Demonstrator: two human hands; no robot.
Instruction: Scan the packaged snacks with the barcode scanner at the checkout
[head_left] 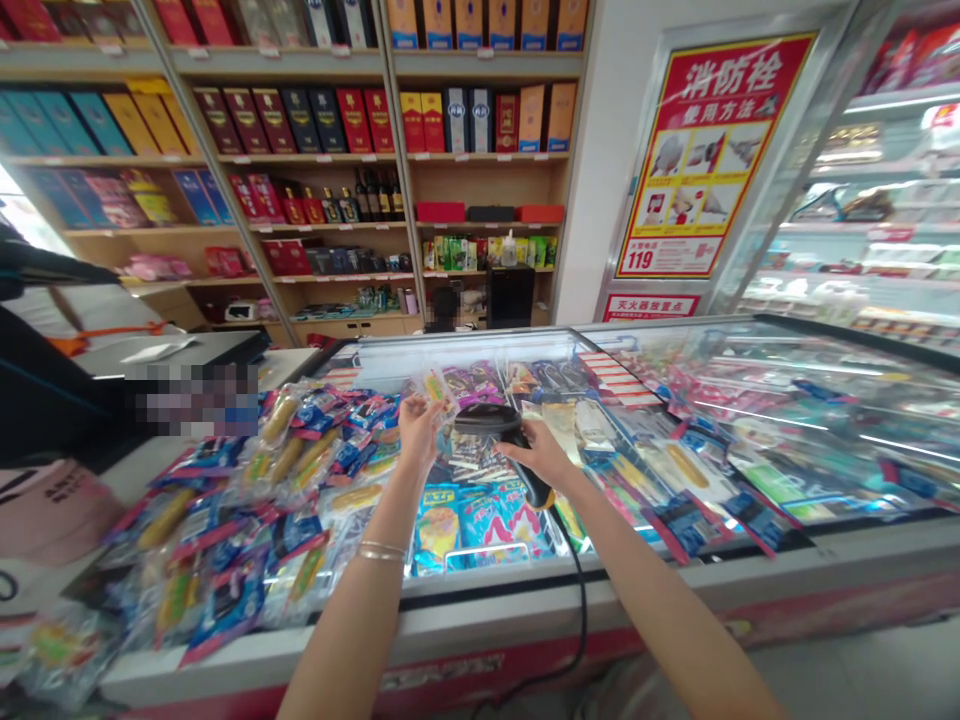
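Note:
In the head view my left hand is closed on a small clear plastic packet with a yellow-green label, lifted above the freezer. My right hand grips a black handheld barcode scanner, its head close to the right side of the packet. From the scanner's handle a black cable hangs down over the freezer's front edge. To the left of my left hand lies a heap of packaged corn cobs and blue-and-pink packets. Beneath both hands, ice cream packs show inside the freezer.
The chest freezer spans the front, with more packets on its right glass. A pink bag stands at the far left beside a counter. Behind are shelves of boxes, a person's head and a red poster.

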